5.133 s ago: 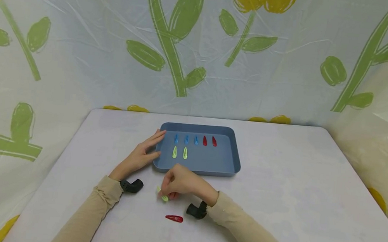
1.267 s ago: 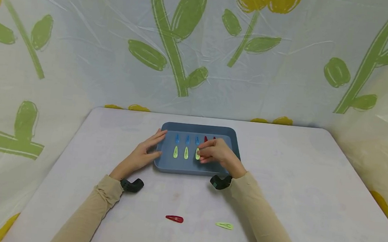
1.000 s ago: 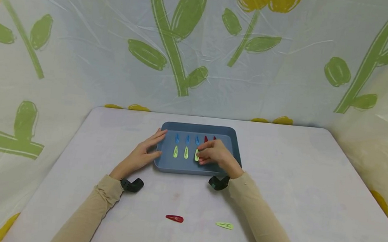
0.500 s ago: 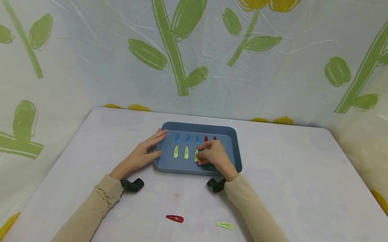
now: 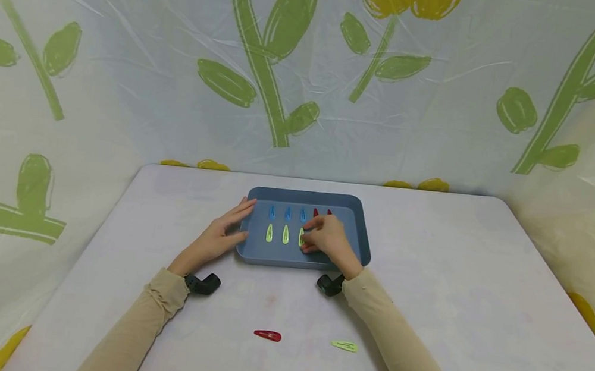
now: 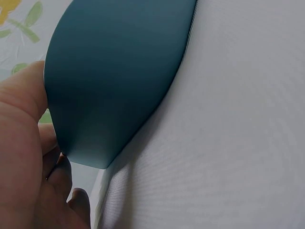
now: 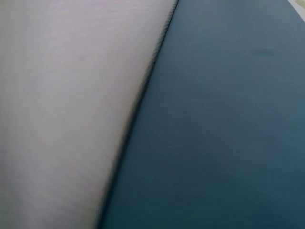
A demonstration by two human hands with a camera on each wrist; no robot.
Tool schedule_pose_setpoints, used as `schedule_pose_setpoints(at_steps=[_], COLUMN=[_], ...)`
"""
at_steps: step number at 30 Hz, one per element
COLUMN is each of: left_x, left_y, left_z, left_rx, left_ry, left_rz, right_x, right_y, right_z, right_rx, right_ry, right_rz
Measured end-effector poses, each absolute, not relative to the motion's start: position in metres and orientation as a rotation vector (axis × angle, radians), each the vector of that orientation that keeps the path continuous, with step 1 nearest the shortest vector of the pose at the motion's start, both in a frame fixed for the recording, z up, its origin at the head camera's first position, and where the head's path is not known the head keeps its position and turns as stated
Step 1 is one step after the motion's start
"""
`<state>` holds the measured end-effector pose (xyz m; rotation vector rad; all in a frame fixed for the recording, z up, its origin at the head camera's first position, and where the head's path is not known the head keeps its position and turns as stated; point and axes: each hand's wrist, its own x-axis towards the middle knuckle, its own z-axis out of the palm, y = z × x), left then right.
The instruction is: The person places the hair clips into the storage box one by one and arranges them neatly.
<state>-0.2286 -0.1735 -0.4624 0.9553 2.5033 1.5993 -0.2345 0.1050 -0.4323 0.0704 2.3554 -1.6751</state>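
In the head view, a blue-grey tray (image 5: 298,258) holds rows of hair clips. Its upper row has blue hair clips (image 5: 287,213) and two red hair clips (image 5: 316,212), partly covered by my right hand (image 5: 329,239). Below them lie two green hair clips (image 5: 285,234), with a third green hair clip (image 5: 301,236) pinched between my right thumb and fingers, partly hidden. My left hand (image 5: 217,233) rests against the tray's left side with fingers spread. In the left wrist view, that hand's fingers touch the tray wall (image 6: 114,86). The right wrist view shows only the tray wall (image 7: 205,124) and tabletop.
On the white table (image 5: 424,317) in front of the tray lie a red hair clip (image 5: 267,335) and a green hair clip (image 5: 344,346). A black wrist camera sits under each wrist. Flower-printed sheeting (image 5: 415,131) stands behind the table.
My right hand has carried a green hair clip from the table into the tray, right of the other two, and shifted it slightly left there. The left hand has stayed at the tray.
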Motion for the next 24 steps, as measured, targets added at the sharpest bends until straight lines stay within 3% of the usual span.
schedule_pose_setpoints(at_steps=[24], left_x=[-0.239], left_y=[-0.179], left_z=[-0.479], left_rx=[0.971], left_ry=[2.507], left_rz=[1.604], right_x=[-0.236], right_y=[0.104], right_z=[-0.437], right_rx=[0.047], right_ry=[2.361], right_rz=[-1.695])
